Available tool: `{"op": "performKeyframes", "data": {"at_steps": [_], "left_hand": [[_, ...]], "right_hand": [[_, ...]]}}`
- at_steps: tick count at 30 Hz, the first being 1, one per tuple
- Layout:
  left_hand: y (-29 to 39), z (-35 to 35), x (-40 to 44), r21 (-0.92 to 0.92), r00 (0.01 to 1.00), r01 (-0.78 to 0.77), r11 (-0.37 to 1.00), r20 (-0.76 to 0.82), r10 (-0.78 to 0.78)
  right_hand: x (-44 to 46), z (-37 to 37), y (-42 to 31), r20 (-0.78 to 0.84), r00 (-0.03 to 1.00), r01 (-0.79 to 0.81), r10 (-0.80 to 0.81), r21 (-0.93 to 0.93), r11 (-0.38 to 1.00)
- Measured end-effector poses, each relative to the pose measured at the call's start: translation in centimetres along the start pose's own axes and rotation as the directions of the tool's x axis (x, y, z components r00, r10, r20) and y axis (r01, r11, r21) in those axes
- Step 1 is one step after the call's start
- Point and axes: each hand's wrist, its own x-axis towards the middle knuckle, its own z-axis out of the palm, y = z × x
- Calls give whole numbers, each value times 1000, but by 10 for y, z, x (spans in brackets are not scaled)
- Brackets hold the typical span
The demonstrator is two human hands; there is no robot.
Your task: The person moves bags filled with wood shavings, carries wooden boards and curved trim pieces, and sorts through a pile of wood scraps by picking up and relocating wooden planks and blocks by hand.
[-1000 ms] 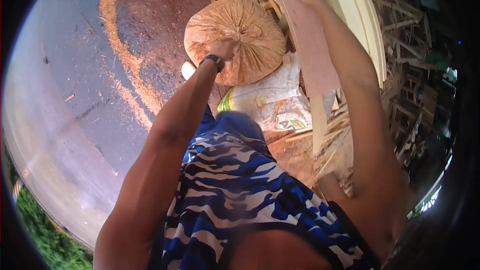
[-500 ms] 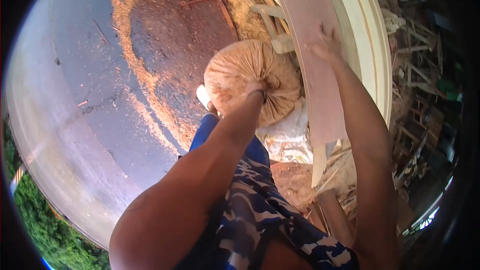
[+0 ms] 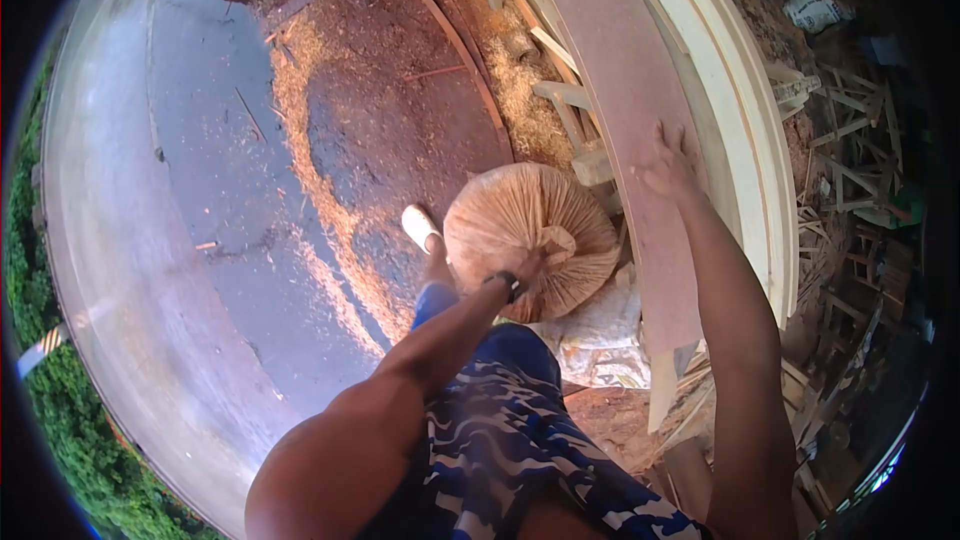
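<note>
A full, tan woven sack (image 3: 490, 225) stands on the floor in front of me, its top gathered into a pleated, twisted neck. My left hand (image 3: 531, 266), with a dark band at the wrist, is closed at this neck; its fingertips are partly hidden. On the right, a long reddish-brown wooden board (image 3: 640, 100) lies over other pale planks. My right hand (image 3: 668, 168) rests on the board with its fingers spread, holding nothing.
Pale planks (image 3: 740, 110) run alongside the board. A whitish sack (image 3: 600, 340) lies beneath the tan one. Wood shavings (image 3: 300, 140) form a strip on the floor. A wooden trestle (image 3: 565, 100) stands behind the sack, and scrap wood (image 3: 855, 160) is piled at right.
The view has shifted, so the sack and boards appear lower and further right. My left hand stays at the sack's neck, and my right hand remains on the board.
</note>
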Motion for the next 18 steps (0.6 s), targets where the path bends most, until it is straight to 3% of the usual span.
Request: {"op": "performKeyframes", "data": {"at_steps": [1, 3, 4, 11, 17, 18], "left_hand": [[2, -8, -7, -57, 1000, 22, 998, -7, -22], [14, -33, -10, 57, 996, 91, 994, -13, -91], [24, -53, -11, 240, 995, 21, 970, 94, -45], [96, -154, -21, -16, 986, 163, 986, -10, -164], [172, -226, -47, 158, 986, -38, 987, -157, 63], [189, -245, -53, 199, 987, -89, 976, -114, 114]], "right_hand": [[-1, 2, 1, -6, 1000, 19, -19, -29, 999], [-2, 1, 2, -21, 999, 35, -36, -61, 997], [-3, 1, 2, -27, 999, 36, -38, -66, 997], [-4, 12, 12, -83, 991, 108, -108, -9, 994], [0, 22, 26, -119, 980, 159, -158, 0, 987], [0, 20, 23, -109, 985, 135, -134, 7, 991]]}}
